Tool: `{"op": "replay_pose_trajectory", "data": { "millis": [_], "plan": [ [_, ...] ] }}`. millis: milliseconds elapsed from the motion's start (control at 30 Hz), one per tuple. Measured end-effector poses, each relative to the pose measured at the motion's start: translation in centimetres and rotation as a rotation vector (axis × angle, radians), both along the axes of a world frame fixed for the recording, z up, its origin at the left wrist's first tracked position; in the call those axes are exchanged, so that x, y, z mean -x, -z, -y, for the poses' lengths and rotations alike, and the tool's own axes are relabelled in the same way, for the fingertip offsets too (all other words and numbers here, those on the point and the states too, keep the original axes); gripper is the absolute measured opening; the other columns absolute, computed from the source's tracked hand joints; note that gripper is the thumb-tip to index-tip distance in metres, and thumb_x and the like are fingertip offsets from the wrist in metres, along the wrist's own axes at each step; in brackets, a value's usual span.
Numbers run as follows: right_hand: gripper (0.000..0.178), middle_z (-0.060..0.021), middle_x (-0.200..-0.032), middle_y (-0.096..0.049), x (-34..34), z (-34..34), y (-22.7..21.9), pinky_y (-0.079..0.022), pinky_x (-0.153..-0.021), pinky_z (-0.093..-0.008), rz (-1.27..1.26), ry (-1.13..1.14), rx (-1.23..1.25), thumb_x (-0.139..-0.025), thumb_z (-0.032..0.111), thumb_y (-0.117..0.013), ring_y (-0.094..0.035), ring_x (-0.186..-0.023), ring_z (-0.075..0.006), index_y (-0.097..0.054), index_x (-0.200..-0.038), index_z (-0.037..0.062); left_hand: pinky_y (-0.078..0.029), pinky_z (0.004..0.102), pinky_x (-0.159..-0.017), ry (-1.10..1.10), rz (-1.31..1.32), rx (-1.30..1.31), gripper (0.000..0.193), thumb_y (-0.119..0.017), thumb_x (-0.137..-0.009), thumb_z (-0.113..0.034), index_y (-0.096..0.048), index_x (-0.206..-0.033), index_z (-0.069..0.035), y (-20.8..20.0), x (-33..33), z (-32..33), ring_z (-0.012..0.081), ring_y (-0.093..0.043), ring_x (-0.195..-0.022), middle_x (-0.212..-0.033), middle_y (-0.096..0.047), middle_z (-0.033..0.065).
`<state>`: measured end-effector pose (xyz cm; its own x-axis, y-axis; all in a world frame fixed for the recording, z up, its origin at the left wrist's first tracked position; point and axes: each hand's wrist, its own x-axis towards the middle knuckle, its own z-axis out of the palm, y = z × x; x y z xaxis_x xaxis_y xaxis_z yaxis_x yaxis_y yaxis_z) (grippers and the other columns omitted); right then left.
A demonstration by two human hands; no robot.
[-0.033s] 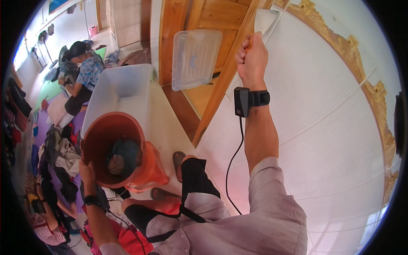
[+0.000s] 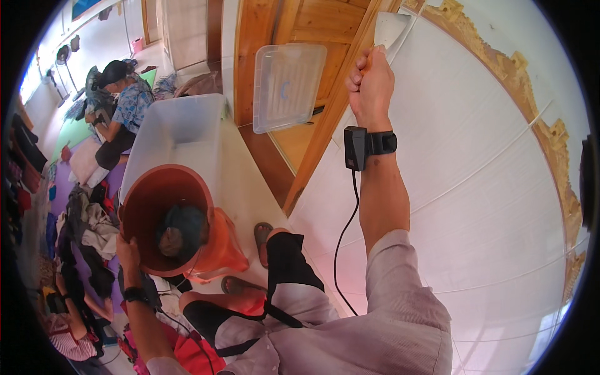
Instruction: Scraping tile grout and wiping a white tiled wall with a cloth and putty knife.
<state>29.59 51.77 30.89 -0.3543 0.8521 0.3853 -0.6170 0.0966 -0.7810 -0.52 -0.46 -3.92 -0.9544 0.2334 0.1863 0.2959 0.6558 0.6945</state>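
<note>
My right hand (image 2: 372, 84), raised to the wall beside the wooden door frame, is closed round the orange handle of a putty knife (image 2: 390, 30). The knife's wide pale blade lies close against the white tiled wall (image 2: 481, 162); whether it touches cannot be told. Down at the left, my left hand (image 2: 128, 253) grips the rim of a reddish-brown bucket (image 2: 145, 209), its thumb side on the edge and other fingers mostly hidden. The bucket is tilted toward me. Inside lie a dark blue-green bundle (image 2: 190, 222) and a brownish lump (image 2: 170, 242), both too dim to name.
Below the bucket is an orange plastic stand (image 2: 224, 253). A clear storage tub (image 2: 181, 115) sits beyond it; its lid (image 2: 290, 87) leans by the wooden door (image 2: 328, 25). Clothes (image 2: 94, 225) cover the left floor, where a person (image 2: 131, 103) sits. Ragged brown material (image 2: 500, 65) edges the tiles.
</note>
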Motion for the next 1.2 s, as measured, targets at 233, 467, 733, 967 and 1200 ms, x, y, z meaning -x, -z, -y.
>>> {"op": "replay_pose_trajectory", "data": {
  "millis": [233, 467, 733, 967, 1200],
  "plan": [
    [0.029, -0.0023, -0.073, -0.046, 0.2, 0.1, 1.0, -0.026, -0.046, -0.0256, 0.002, -0.017, -0.008, -0.102, 0.035, -0.046, -0.035, -0.054, -0.0103, -0.049, -0.095, 0.0066, -0.046, 0.0439, -0.090, -0.037, -0.078, 0.088, 0.030, -0.060, -0.088, -0.009, -0.054, -0.115, 0.002, -0.2, -0.4, 0.3, 0.0404, -0.060, -0.105, -0.111, -0.064, 0.0232],
    [0.029, -0.0022, -0.074, -0.047, 0.6, 0.1, 0.9, -0.027, -0.047, -0.0257, -0.021, -0.023, 0.001, -0.102, 0.034, -0.046, -0.036, -0.055, -0.0104, -0.050, -0.096, 0.0064, -0.045, 0.0451, -0.090, -0.048, -0.042, 0.103, 0.032, -0.062, -0.087, -0.011, -0.054, -0.115, 0.001, -0.9, -0.6, 0.0, 0.0421, -0.059, -0.105, -0.110, -0.063, 0.0235],
    [0.033, -0.0007, -0.070, -0.045, 0.9, -0.4, 0.6, -0.027, -0.043, -0.0262, -0.006, 0.010, -0.001, -0.100, 0.039, -0.049, -0.037, -0.051, -0.0096, -0.050, -0.093, 0.0073, -0.045, 0.0445, -0.090, -0.042, -0.051, 0.129, 0.032, -0.062, -0.088, -0.013, -0.055, -0.115, 0.001, -0.8, -0.6, 0.1, 0.0417, -0.059, -0.106, -0.110, -0.063, 0.0229],
    [0.027, -0.0012, -0.070, -0.045, 1.9, -0.9, 0.0, -0.027, -0.043, -0.0262, -0.055, -0.025, -0.020, -0.100, 0.033, -0.049, -0.037, -0.050, -0.0101, -0.050, -0.095, 0.0064, -0.045, 0.0437, -0.089, -0.054, -0.035, 0.077, 0.029, -0.062, -0.087, -0.012, -0.057, -0.112, 0.001, -1.1, -0.9, -0.1, 0.0407, -0.060, -0.105, -0.109, -0.063, 0.0220],
    [0.025, -0.0009, -0.070, -0.046, 2.1, -1.3, 0.2, -0.027, -0.043, -0.0264, -0.046, -0.030, -0.014, -0.099, 0.031, -0.049, -0.037, -0.050, -0.0098, -0.050, -0.095, 0.0067, -0.045, 0.0458, -0.089, -0.034, -0.009, 0.039, 0.029, -0.061, -0.086, -0.010, -0.057, -0.113, 0.000, -1.7, -1.3, -0.6, 0.0415, -0.059, -0.106, -0.109, -0.063, 0.0233]
  ]
}}
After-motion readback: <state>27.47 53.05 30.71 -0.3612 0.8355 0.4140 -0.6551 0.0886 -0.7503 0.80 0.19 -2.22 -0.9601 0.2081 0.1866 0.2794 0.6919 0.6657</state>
